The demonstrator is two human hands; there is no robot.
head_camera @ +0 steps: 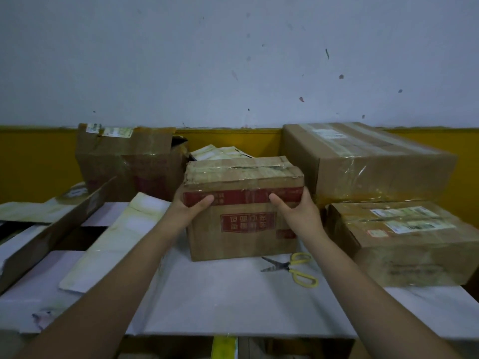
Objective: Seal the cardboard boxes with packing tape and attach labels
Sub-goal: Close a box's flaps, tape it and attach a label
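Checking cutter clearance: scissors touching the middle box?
Apart. Head view shows bare white tabletop between the scissors and the middle box.

Matt brown cardboard box (243,229), glossy (wrinkled) tape (241,172), scissors (293,268) with yellow plastic handles

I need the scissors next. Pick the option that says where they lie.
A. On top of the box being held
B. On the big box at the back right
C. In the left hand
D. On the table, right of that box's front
D: the scissors lie on the table, just right of the front of the box that both hands hold.
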